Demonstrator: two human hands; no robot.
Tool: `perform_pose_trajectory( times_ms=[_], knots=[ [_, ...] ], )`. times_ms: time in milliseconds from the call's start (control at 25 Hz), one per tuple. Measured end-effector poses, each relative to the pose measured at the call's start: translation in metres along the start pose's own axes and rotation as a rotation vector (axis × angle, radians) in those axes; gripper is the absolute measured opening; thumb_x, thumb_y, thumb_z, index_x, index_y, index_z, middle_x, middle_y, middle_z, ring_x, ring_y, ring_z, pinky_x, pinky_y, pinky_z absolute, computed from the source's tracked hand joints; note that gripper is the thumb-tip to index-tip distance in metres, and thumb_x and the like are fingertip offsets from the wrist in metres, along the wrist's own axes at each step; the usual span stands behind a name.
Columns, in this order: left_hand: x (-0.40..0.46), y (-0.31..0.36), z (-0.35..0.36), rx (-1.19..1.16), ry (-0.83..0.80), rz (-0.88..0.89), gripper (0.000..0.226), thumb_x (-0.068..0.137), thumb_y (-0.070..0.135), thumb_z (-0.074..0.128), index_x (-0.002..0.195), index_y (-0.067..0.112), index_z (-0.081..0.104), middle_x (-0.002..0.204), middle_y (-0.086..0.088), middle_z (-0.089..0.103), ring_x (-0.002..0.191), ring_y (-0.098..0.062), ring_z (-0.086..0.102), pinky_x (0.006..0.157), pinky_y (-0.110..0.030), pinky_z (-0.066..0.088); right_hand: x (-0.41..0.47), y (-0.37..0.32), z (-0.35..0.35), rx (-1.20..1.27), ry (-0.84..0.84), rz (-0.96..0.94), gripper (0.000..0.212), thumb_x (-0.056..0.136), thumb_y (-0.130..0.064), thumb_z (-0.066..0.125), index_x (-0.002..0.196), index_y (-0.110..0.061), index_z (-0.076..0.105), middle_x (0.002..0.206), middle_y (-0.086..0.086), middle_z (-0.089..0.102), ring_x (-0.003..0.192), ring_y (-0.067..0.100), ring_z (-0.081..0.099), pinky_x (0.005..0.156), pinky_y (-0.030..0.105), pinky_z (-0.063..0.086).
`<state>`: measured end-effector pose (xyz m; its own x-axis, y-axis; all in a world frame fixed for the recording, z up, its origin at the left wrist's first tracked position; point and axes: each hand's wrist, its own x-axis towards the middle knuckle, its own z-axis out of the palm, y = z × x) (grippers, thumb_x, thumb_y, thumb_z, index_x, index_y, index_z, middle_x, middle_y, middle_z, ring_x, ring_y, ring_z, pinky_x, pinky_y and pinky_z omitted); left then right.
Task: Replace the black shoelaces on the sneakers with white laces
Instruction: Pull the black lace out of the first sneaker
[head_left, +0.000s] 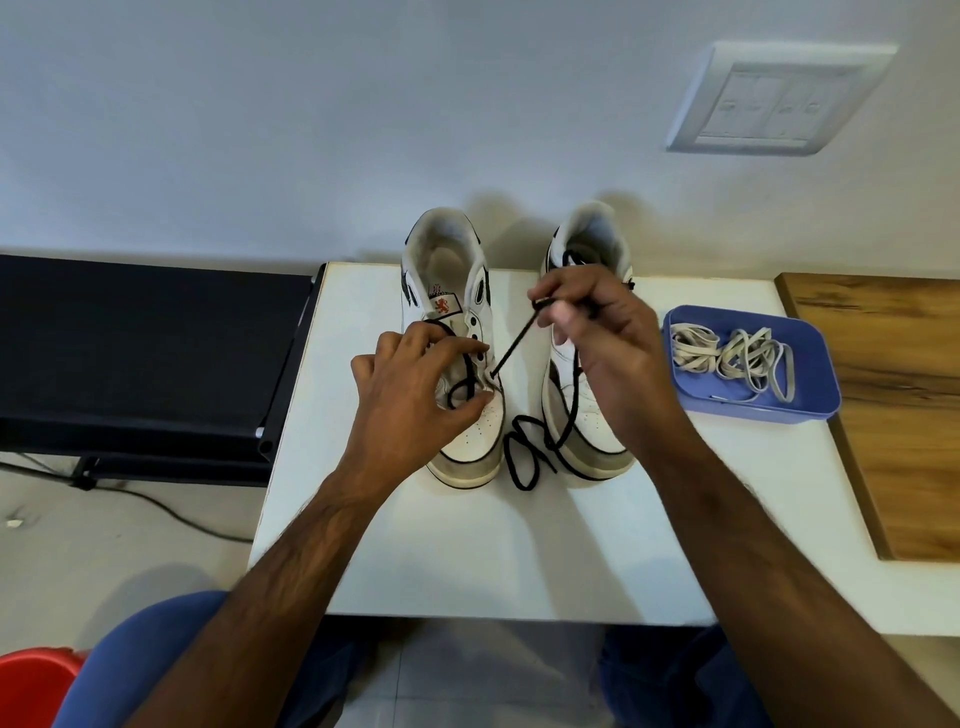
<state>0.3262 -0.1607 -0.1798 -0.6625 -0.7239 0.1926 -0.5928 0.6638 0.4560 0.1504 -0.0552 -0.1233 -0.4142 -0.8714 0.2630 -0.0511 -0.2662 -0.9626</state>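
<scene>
Blue tray (810, 364) of white laces (732, 356) beside right sneaker (587, 415)

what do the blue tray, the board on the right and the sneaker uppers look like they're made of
Blue tray: likely molded plastic, with an even matte colour and rounded corners and rim. Board: wood or a wood-look laminate, with brown grain streaks; which one can't be told. Sneaker uppers: smooth white leather or a synthetic look-alike, with punched toe holes and a slight sheen.
</scene>
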Motion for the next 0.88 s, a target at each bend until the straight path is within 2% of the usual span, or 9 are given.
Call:
perform_pose_trajectory(
  times_ms=[40,80,120,200,280,440,600,760,880],
  knots=[
    [0.000,0.000,0.000,-0.003,-0.002,0.002,0.046,0.082,0.058,0.073,0.125,0.045,0.060,0.123,0.015,0.050,0.114,-0.014,0.041,0.086,-0.034,0.022,0.000,-0.004,-0.002,0.183,0.040,0.089,0.012,0.095,-0.005,0.049,0.084,-0.009,0.052,0.081,0.009,0.062,0.071,0.017,0.053,0.066,0.028,0.043],
    [0.000,0.000,0.000,-0.003,-0.002,0.006,0.047,0.082,0.058,0.072,0.125,0.045,0.060,0.124,0.015,0.051,0.115,-0.014,0.041,0.086,-0.034,0.023,0.000,-0.005,-0.003,0.202,0.081,0.183,0.016,0.097,-0.009,0.048,0.080,-0.010,0.047,0.069,0.004,0.058,0.061,0.015,0.048,0.059,0.026,0.038],
    [-0.001,0.000,0.000,0.000,-0.001,0.010,0.048,0.082,0.059,0.072,0.126,0.045,0.060,0.124,0.014,0.051,0.115,-0.014,0.042,0.086,-0.034,0.023,-0.001,-0.003,-0.002,0.033,0.099,0.251,0.022,0.100,-0.016,0.051,0.079,-0.013,0.044,0.061,-0.002,0.053,0.054,0.012,0.042,0.055,0.026,0.035],
    [-0.001,-0.001,0.000,0.010,0.008,0.017,0.050,0.081,0.061,0.070,0.127,0.045,0.059,0.124,0.014,0.051,0.114,-0.014,0.042,0.085,-0.034,0.024,-0.006,0.009,0.003,-0.570,-0.013,0.314,0.023,0.100,-0.030,0.061,0.086,-0.019,0.045,0.062,-0.009,0.051,0.050,0.007,0.043,0.054,0.027,0.037],
    [-0.001,-0.001,0.001,0.016,0.013,0.020,0.051,0.081,0.062,0.070,0.128,0.044,0.058,0.123,0.014,0.052,0.112,-0.014,0.043,0.084,-0.034,0.023,-0.009,0.018,0.012,-0.873,-0.128,0.324,0.028,0.096,-0.037,0.066,0.100,-0.019,0.045,0.069,-0.011,0.052,0.055,0.006,0.049,0.055,0.029,0.040],
    [-0.001,-0.002,0.001,0.013,0.013,0.022,0.052,0.081,0.062,0.069,0.128,0.043,0.057,0.124,0.015,0.052,0.113,-0.014,0.042,0.085,-0.034,0.023,-0.007,0.018,0.018,-0.919,-0.062,0.336,0.042,0.094,-0.041,0.069,0.111,-0.018,0.038,0.070,-0.014,0.046,0.059,0.002,0.047,0.053,0.028,0.031],
    [-0.001,-0.002,0.001,0.008,0.011,0.020,0.051,0.082,0.062,0.068,0.128,0.043,0.057,0.125,0.014,0.052,0.113,-0.014,0.043,0.085,-0.033,0.022,-0.009,0.021,0.017,-0.990,-0.122,0.414,0.051,0.095,-0.049,0.064,0.129,-0.023,0.037,0.063,-0.008,0.048,0.061,0.012,0.052,0.053,0.030,0.033],
    [-0.001,-0.001,0.001,0.013,0.010,0.019,0.052,0.081,0.064,0.068,0.128,0.043,0.057,0.124,0.015,0.052,0.113,-0.013,0.042,0.085,-0.033,0.022,-0.010,0.025,0.017,-1.075,-0.186,0.248,0.013,0.100,-0.036,0.058,0.103,-0.026,0.065,0.066,-0.012,0.054,0.067,0.012,0.057,0.061,0.031,0.041],
    [-0.001,-0.001,0.001,0.001,0.012,0.016,0.052,0.081,0.060,0.071,0.128,0.044,0.057,0.124,0.016,0.051,0.113,-0.013,0.042,0.085,-0.033,0.021,-0.006,0.027,0.012,-0.686,-0.140,0.066,0.010,0.100,-0.015,0.058,0.093,-0.015,0.066,0.089,-0.004,0.060,0.081,0.007,0.058,0.075,0.028,0.048]
  ],
)
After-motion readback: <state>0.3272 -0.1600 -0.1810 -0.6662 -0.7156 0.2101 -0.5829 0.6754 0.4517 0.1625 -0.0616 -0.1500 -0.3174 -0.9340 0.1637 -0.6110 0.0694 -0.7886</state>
